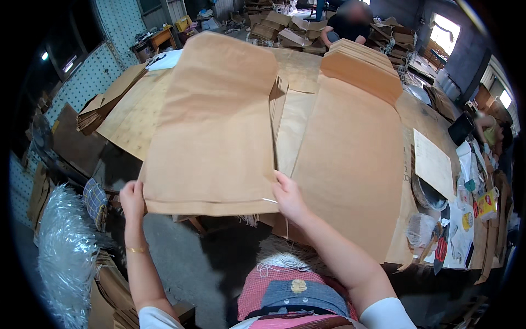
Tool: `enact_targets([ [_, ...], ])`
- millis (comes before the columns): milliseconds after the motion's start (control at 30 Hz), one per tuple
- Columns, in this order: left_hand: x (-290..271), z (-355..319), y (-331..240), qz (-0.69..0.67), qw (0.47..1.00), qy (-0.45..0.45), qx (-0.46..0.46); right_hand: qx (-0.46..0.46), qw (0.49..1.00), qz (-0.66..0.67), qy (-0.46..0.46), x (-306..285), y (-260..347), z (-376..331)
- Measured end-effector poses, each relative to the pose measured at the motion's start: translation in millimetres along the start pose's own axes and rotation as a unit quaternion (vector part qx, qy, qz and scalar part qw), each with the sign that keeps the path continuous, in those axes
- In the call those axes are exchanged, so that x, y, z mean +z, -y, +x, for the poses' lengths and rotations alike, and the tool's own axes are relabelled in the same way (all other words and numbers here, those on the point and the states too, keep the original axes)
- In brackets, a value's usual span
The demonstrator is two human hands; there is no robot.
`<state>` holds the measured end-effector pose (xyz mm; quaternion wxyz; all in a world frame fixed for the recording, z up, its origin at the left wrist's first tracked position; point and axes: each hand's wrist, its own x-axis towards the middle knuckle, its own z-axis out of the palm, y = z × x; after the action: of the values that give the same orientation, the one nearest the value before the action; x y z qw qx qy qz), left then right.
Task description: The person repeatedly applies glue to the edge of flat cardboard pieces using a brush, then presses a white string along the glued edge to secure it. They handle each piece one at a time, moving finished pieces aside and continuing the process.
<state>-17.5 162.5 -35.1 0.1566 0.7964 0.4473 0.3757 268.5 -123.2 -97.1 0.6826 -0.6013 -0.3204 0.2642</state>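
Note:
A large brown paper sack [213, 120] hangs over the near edge of the table, its far end angled at the corners. My left hand [133, 198] pinches its lower left corner. At the lower right corner my right hand [288, 196] is closed on the sack's edge. A thin white strip [269, 200] shows by my right fingers; I cannot tell if it is string or a stick. To the right lies a stack of paper sacks [350, 148] with folded far ends. The sack I hold partly covers another pile [279, 101] beside it.
The wooden table [129, 118] carries flat brown paper [112, 98] on its left. At the right are a white board [433, 162], a round pan [426, 192] and red-handled scissors [440, 249]. Shiny plastic strands [66, 252] stand at my left. One person [350, 24] sits beyond the table, another [487, 129] far right.

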Motion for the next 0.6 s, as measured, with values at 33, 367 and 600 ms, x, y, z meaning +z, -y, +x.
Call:
enact_targets([
  [33,4.5,21.1,0.8,0.061,0.998,0.017,0.001,0.045,0.998,0.034,0.003,11.6,-4.5,14.0],
  [367,31.8,55.8,4.7,0.370,0.921,-0.119,-0.022,0.203,0.937,0.091,0.268,-32.3,42.6,-79.7],
  [600,74.1,-145.5,-136.2,-0.055,0.916,0.071,0.390,0.096,0.775,-0.606,-0.150,-261.8,87.0,-234.0],
])
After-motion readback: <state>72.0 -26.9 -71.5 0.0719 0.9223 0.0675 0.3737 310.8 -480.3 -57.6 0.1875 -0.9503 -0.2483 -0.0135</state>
